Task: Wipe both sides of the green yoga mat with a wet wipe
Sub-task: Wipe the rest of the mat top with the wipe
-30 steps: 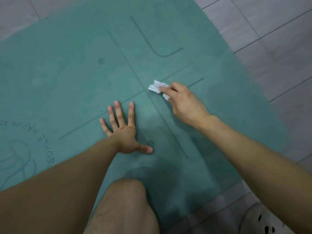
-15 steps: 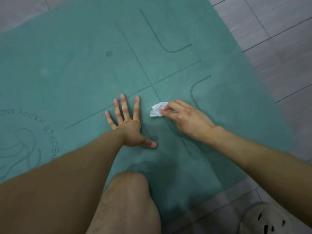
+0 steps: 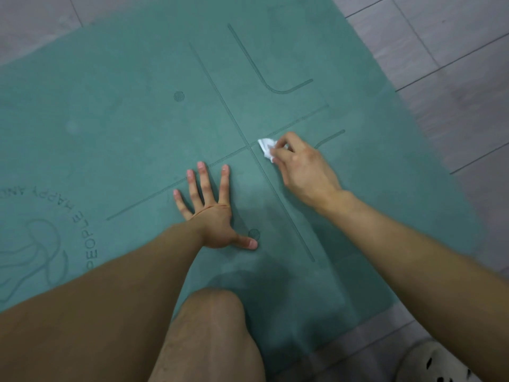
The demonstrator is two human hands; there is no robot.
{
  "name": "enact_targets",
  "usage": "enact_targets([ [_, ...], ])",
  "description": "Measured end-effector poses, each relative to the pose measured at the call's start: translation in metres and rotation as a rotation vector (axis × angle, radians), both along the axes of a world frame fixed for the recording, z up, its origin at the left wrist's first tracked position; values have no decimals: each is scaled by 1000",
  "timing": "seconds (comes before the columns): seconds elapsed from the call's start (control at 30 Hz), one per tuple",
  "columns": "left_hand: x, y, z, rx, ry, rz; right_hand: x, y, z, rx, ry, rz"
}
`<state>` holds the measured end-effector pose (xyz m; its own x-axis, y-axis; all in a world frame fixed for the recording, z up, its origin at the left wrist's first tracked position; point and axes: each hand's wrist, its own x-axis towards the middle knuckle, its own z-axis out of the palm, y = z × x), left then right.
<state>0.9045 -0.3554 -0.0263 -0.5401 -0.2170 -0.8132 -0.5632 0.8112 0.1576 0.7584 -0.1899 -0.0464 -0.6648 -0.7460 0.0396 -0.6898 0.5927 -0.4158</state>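
- Nearest: bare knee (image 3: 212,326) planted on the green yoga mat (image 3: 110,111), which lies flat on the tiled floor (image 3: 454,64), printed side up. White perforated shoe (image 3: 435,362) off the mat, near right.
- Left hand (image 3: 212,213): palm down on the mat, fingers straight and spread, holding nothing. Judged a brace; weight here should stop the mat creeping under each stroke.
- Right hand (image 3: 303,172), just beyond and to the right: fingertips curled round a crumpled wet wipe (image 3: 265,147), pressing it onto the mat beside the crossing of the centre lines (image 3: 220,86).
- Wipe is bunched small, so the contact patch is narrow. Best with overlapping passes, even pressure and extra work along the grooved lines.
- Far stretch and the logo (image 3: 41,252) at left likely need covering; underside judged not yet reached.
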Motion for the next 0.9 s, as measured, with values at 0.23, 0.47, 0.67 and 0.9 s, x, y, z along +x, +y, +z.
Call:
enact_targets([
  [0.23,-1,1,0,-3,-2,5,-59,-3,-1,-9,42,-263],
  [0.47,-1,0,0,-10,-17,0,30,-18,-11,-40,37,420],
  [0.67,0,-1,-4,7,-1,-6,-78,-13,-10,7,-11,-509],
  [0.9,1,0,0,-5,30,-16,48,2,5,173,-103,490],
])
